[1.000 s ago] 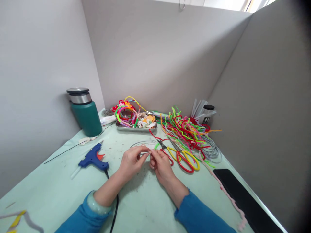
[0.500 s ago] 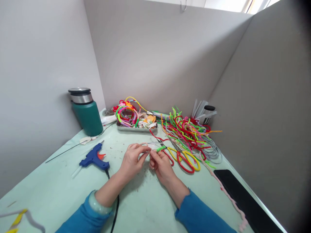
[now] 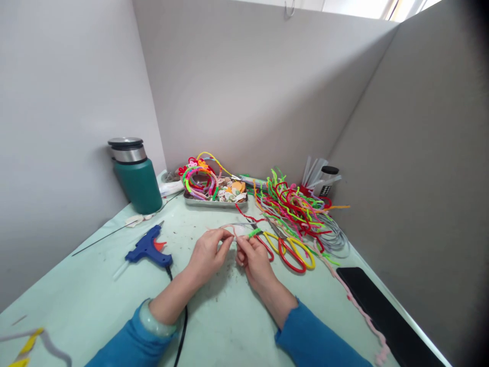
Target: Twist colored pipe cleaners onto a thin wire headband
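Observation:
My left hand and my right hand meet over the middle of the pale green table. Both pinch one thin grey wire that loops behind them, with a short green pipe-cleaner piece at my right fingertips. Two pairs of scissors, one red-handled and one yellow-handled, lie just right of my right hand. A blue glue gun lies left of my left hand, its black cord running under my left forearm.
A heap of coloured pipe cleaners lies at the back right. A metal tray of bent pieces stands at the back. A green flask stands at the left wall. A black slab and a pink pipe cleaner lie at the right.
The green piece has appeared at my right fingertips and the wire has lifted slightly. Both hands stay pinched together in the same place.

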`<action>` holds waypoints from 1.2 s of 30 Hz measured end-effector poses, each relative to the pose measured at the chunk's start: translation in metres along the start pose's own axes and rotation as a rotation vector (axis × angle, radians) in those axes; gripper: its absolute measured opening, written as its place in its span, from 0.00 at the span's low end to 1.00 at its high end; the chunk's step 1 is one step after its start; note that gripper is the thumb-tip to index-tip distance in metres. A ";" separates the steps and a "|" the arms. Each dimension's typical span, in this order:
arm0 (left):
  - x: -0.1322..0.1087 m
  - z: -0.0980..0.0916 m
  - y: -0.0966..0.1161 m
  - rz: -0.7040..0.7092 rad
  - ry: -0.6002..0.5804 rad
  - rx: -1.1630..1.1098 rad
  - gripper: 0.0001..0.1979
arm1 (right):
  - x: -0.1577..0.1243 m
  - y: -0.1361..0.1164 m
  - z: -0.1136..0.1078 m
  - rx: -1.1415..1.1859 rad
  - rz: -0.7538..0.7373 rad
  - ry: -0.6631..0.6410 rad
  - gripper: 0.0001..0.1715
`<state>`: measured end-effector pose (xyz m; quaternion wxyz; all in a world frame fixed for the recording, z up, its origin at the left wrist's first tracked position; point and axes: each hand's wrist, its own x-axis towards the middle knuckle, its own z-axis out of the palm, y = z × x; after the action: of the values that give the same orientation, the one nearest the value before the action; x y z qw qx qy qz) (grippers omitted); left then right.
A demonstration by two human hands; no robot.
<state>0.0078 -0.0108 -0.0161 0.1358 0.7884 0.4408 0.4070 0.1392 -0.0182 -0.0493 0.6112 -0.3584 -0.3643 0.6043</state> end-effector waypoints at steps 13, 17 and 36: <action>0.005 0.000 -0.001 -0.232 -0.058 -0.297 0.11 | -0.001 0.001 -0.001 -0.073 0.026 -0.023 0.13; 0.005 0.002 -0.002 -0.257 -0.082 -0.320 0.10 | -0.001 0.000 0.000 -0.027 0.003 -0.022 0.11; 0.003 0.000 -0.004 -0.028 0.017 -0.163 0.07 | -0.001 -0.001 -0.001 -0.030 -0.002 -0.030 0.14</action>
<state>0.0063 -0.0066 -0.0167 0.2012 0.7650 0.4182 0.4464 0.1400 -0.0196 -0.0489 0.6007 -0.3580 -0.3829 0.6037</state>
